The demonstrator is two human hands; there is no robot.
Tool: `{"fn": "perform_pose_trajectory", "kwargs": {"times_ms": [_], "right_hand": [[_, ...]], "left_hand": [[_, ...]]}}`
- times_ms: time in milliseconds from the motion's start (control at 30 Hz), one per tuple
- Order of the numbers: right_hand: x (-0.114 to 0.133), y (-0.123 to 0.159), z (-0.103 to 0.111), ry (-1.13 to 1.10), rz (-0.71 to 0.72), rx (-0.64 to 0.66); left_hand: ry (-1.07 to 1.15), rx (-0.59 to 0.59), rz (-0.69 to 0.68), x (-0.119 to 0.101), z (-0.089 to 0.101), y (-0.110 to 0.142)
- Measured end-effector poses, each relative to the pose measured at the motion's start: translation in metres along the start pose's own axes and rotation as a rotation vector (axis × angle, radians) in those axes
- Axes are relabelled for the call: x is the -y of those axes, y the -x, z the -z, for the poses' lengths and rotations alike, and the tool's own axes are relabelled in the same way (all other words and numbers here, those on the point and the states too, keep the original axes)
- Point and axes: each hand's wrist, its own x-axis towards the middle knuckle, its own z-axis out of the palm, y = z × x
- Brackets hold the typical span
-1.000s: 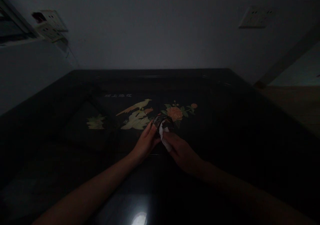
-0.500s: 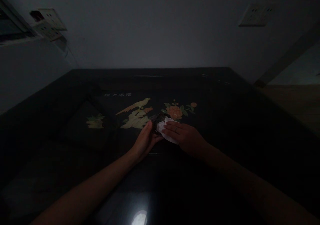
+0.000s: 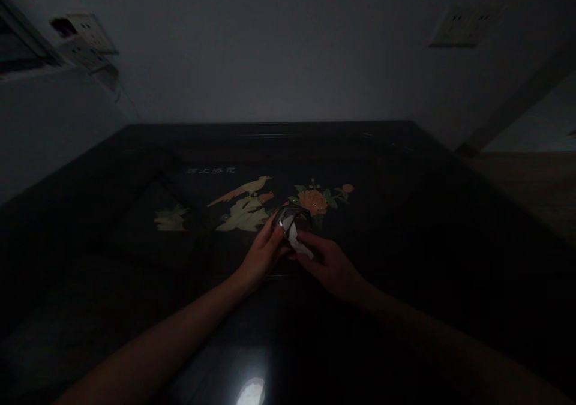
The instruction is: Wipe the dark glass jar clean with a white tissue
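Observation:
In the dim head view, a small round see-through vessel (image 3: 303, 218) with a shiny rim is tilted over the middle of the dark table. Its exact kind is too dark to make out. My left hand (image 3: 261, 254) is closed round its left side, thumb at the near rim. A white tissue (image 3: 299, 245) runs from inside the vessel down over its near side. Pinching the tissue at the right, my right hand (image 3: 332, 266) is close against the vessel. Some fingertips of both hands are hidden below it.
The glossy black table (image 3: 369, 309) bears inlaid pictures of a bird (image 3: 247, 188) and an orange flower (image 3: 314, 202). Wall sockets (image 3: 459, 27) are at the right, and another socket group (image 3: 90, 45) is at the left. Light reflects at the near edge.
My right hand has drawn slightly down and rotated, fingers now lower beside the vessel. The tissue has gone from spread flat to a narrow strip. The vessel has tilted, showing more of its rim.

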Motion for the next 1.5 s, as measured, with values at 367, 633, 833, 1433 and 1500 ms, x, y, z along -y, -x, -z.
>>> {"fn": "perform_pose_trajectory", "kwargs": {"times_ms": [367, 633, 833, 1433, 1500], "right_hand": [[-0.009, 0.003, -0.002, 0.224, 0.172, 0.007], [-0.021, -0.008, 0.016, 0.537, 0.382, 0.131], [-0.015, -0.014, 0.032, 0.915, 0.525, 0.182], [0.001, 0.000, 0.008, 0.428, 0.277, 0.065], [0.001, 0.001, 0.006, 0.342, 0.238, 0.040]], "left_hand": [[0.045, -0.055, 0.011, -0.003, -0.004, -0.001], [0.111, -0.085, 0.041, -0.004, -0.002, -0.003], [0.156, -0.060, 0.047, -0.001, 0.001, -0.005], [0.086, 0.001, 0.011, 0.001, 0.003, -0.004], [0.076, 0.008, 0.016, 0.001, 0.003, -0.004]]}}
